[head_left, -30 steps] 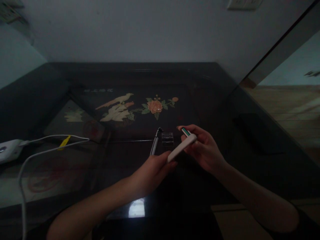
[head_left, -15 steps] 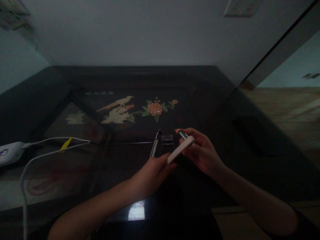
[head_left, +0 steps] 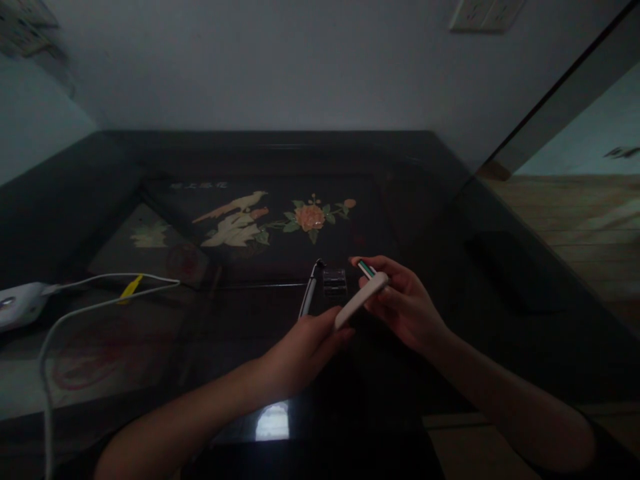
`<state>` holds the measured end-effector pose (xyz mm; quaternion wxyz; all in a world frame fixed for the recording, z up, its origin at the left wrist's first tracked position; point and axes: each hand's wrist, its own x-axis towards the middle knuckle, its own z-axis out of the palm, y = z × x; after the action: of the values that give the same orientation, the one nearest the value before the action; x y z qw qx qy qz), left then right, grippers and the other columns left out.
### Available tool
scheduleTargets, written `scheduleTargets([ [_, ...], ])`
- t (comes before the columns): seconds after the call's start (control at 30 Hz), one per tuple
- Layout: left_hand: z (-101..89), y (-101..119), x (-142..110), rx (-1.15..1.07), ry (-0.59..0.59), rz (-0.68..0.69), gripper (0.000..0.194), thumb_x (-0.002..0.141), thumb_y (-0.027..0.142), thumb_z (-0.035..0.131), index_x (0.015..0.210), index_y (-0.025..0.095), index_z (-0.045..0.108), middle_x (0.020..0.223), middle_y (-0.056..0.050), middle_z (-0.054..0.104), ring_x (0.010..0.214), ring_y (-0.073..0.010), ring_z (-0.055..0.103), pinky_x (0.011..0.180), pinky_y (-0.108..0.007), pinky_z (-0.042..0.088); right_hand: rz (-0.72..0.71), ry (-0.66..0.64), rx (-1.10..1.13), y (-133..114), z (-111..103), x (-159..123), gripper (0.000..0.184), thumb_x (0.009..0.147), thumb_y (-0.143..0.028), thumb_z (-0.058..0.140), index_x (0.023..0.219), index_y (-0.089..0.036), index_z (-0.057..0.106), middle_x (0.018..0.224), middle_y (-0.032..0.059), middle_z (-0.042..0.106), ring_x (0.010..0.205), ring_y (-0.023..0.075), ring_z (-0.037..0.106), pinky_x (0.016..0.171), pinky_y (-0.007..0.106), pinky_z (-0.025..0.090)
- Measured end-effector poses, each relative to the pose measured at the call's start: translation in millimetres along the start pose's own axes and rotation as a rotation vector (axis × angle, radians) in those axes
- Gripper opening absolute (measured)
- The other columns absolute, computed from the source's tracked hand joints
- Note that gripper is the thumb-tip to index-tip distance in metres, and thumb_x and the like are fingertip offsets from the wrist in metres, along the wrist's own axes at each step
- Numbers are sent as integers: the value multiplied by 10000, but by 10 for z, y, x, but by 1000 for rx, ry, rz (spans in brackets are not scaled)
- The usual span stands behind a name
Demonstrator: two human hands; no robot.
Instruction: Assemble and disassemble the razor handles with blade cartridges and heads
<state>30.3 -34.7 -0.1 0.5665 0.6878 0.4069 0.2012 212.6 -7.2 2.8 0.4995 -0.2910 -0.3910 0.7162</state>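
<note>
My left hand (head_left: 305,347) is closed round the lower end of a slim white device (head_left: 361,301) with a rounded tip, seen edge-on and tilted up to the right. Its face is turned away, so its kind is unclear. Just behind that tip, my right hand (head_left: 405,300) pinches a small green-and-white battery (head_left: 367,268); its lower end is hidden behind the device. The right fingers also lie against the device's upper end. Beyond my left hand lies a silver pen-like tool (head_left: 309,293) with a dark tip. Beside it sits a small clear plastic pack (head_left: 335,283).
A dark glossy table (head_left: 280,153) with a bird-and-flower picture extends to the wall. At left, a white cable (head_left: 100,309) with a yellow tag (head_left: 131,289) runs from a white plug-like block (head_left: 23,305). A dark flat object (head_left: 515,270) lies at right.
Both hands, the device and the battery stay almost exactly where they were. Only a tiny shift of the view shows.
</note>
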Motion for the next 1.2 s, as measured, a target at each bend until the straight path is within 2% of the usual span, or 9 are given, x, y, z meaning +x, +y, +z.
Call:
scheduleTargets([
  [0.17, -39, -24, 42, -4, 143, -11, 223, 920, 340, 385, 871, 163, 512, 641, 55, 395, 556, -91, 346, 497, -204, 291, -41, -16, 35, 36, -7, 7, 329, 648, -298, 837, 954, -251, 726, 607, -69, 491, 467, 40, 389, 408, 176, 300],
  [0.23, -43, -29, 56, -19, 166, -14, 228, 919, 342, 382, 892, 160, 517, 646, 52, 402, 563, -94, 356, 504, -205, 300, -56, -26, 35, 48, -10, 9, 320, 655, -303, 831, 949, -246, 720, 594, -73, 485, 458, 41, 372, 407, 183, 293],
  [0.3, -29, -25, 49, -26, 135, -7, 223, 915, 336, 386, 890, 158, 519, 654, 47, 413, 570, -95, 365, 511, -205, 311, -42, -12, 16, 39, -5, 8, 338, 647, -308, 835, 957, -238, 720, 604, -68, 491, 458, 41, 363, 403, 188, 287],
  [0.47, 4, -6, -5, 3, -32, 16, 185, 908, 321, 420, 842, 166, 495, 627, 64, 385, 535, -81, 328, 479, -195, 279, 16, 15, -18, -14, 21, -3, 399, 631, -341, 841, 998, -234, 726, 626, -54, 502, 480, 50, 374, 396, 176, 287],
  [0.7, -50, -40, 49, -70, 131, -3, 250, 939, 355, 384, 935, 151, 529, 681, 40, 426, 598, -97, 373, 538, -211, 321, -52, -24, 29, 50, -4, 12, 339, 644, -318, 840, 947, -229, 717, 601, -71, 483, 454, 41, 375, 398, 170, 298],
  [0.8, -45, -46, 44, -63, 106, -3, 249, 939, 361, 391, 933, 154, 530, 679, 42, 424, 594, -97, 369, 535, -212, 315, -50, -24, 18, 54, -4, 15, 329, 650, -308, 836, 949, -234, 722, 603, -69, 484, 453, 39, 373, 393, 169, 294],
  [1.0, -10, -13, -14, -43, -39, -8, 219, 928, 346, 422, 856, 164, 519, 643, 58, 388, 568, -88, 341, 508, -202, 291, 8, 12, -11, -10, 23, 0, 338, 651, -314, 834, 973, -264, 746, 640, -49, 525, 483, 42, 405, 407, 162, 314],
  [1.1, -8, -24, -13, -113, -12, -13, 244, 934, 373, 416, 831, 167, 495, 639, 58, 388, 551, -82, 340, 496, -198, 289, -4, 14, -17, -7, 19, 2, 374, 638, -334, 843, 989, -254, 741, 626, -57, 500, 473, 42, 394, 403, 169, 308],
  [1.2, -12, -44, 8, -232, 65, -10, 298, 933, 437, 408, 820, 170, 474, 632, 60, 383, 516, -72, 324, 471, -196, 274, -55, -10, -29, 24, 6, 11, 354, 681, -341, 817, 1009, -245, 724, 599, -69, 478, 454, 38, 372, 399, 177, 282],
])
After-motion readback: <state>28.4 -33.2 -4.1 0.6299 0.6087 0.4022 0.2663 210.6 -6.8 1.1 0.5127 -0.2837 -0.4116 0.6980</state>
